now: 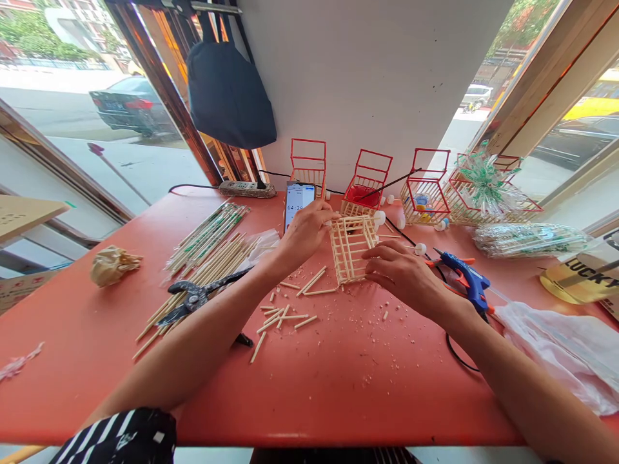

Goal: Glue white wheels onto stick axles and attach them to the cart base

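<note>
A small basket frame of pale wooden sticks (352, 251), with white round wheels (380, 218) at its far right corner, is tilted up on the red table. My left hand (309, 225) pinches its upper left corner with fingers closed. From the right, my right hand (403, 269) grips its side, fingertips on the bars. Short cut sticks (280, 317) lie scattered in front of it. Beside my left forearm are black-handled cutters (196, 298), resting on a bundle of long sticks (213, 267). Just behind my left hand stands a phone (298, 194) showing a timer.
Several finished stick carts with red handles (425, 187) line the wall. A blue hot glue gun (467, 280) with its cord lies right of my right hand. Further right are a plastic bag (561, 348) and a jug of yellow liquid (575, 277). Crumpled paper (113, 265) sits left.
</note>
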Motion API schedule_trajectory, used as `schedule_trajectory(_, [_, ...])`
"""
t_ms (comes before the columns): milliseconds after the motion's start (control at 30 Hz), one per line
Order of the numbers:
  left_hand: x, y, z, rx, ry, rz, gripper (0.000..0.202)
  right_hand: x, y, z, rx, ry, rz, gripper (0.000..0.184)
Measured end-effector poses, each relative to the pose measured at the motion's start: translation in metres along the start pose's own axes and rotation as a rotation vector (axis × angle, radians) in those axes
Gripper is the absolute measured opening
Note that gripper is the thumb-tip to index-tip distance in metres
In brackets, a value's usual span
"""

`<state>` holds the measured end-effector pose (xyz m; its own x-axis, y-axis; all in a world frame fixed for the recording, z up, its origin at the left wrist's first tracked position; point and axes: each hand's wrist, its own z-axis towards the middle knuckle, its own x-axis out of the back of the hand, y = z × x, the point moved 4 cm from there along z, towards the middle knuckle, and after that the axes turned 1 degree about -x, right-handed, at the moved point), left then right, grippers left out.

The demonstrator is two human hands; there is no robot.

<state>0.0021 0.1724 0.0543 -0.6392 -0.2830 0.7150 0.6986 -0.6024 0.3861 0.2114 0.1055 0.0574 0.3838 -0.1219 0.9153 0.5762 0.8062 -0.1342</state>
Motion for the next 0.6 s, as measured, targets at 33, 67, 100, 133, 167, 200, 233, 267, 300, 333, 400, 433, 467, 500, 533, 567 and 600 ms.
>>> schedule_trajectory(33, [0.0,0.0,0.0,0.001,0.001,-0.002,0.038,0.0,0.0,0.0,-0.001,0.0,0.004,0.013])
schedule_trajectory(67, [0.0,0.0,0.0,0.002,0.0,-0.005,0.037,0.0,0.0,0.0,-0.003,0.0,0.008,0.013])
schedule_trajectory(100, [0.0,0.0,0.0,0.003,0.0,-0.007,0.036,0.001,0.0,0.0,-0.005,0.004,0.012,0.013])
schedule_trajectory(133, [0.0,-0.001,0.0,0.004,-0.001,-0.009,0.036,0.001,0.0,0.0,-0.007,0.008,0.015,0.013])
schedule_trajectory(167, [0.001,0.0,0.0,0.007,0.0,-0.009,0.036,0.002,0.0,0.0,-0.013,0.017,0.017,0.013])
schedule_trajectory(200, [0.001,0.0,0.0,0.009,-0.001,-0.009,0.035,0.003,0.0,0.0,-0.023,0.035,0.017,0.014])
schedule_trajectory(233, [0.001,0.0,0.0,0.013,-0.001,-0.008,0.035,0.004,0.001,-0.001,-0.044,0.065,0.018,0.015])
schedule_trajectory(267, [0.002,0.0,0.001,0.019,0.001,-0.006,0.034,0.006,0.004,-0.001,-0.08,0.105,0.018,0.016])
schedule_trajectory(300, [0.003,0.001,0.001,0.024,0.004,-0.006,0.034,0.007,0.007,-0.001,-0.133,0.151,0.019,0.016])
schedule_trajectory(333, [0.004,0.002,0.001,0.027,0.006,-0.008,0.033,0.008,0.012,-0.002,-0.2,0.197,0.022,0.017])
schedule_trajectory(400, [0.006,0.004,0.002,0.034,0.009,-0.014,0.031,0.008,0.023,-0.004,-0.344,0.256,0.048,0.02])
schedule_trajectory(433, [0.007,0.005,0.003,0.037,0.008,-0.016,0.031,0.007,0.028,-0.004,-0.409,0.271,0.078,0.023])
schedule_trajectory(467, [0.008,0.007,0.003,0.041,0.006,-0.015,0.031,0.005,0.034,-0.005,-0.461,0.282,0.119,0.025])
schedule_trajectory(500, [0.009,0.008,0.003,0.046,0.005,-0.013,0.031,0.003,0.038,-0.005,-0.502,0.291,0.169,0.027])
schedule_trajectory(533, [0.01,0.009,0.003,0.05,0.004,-0.008,0.031,0.002,0.043,-0.005,-0.533,0.3,0.224,0.029])
schedule_trajectory(567, [0.011,0.011,0.003,0.053,0.003,-0.001,0.031,0.0,0.046,-0.004,-0.555,0.308,0.277,0.031])
schedule_trajectory(600, [0.012,0.012,0.003,0.053,0.004,0.006,0.031,-0.001,0.048,-0.004,-0.571,0.312,0.321,0.033])
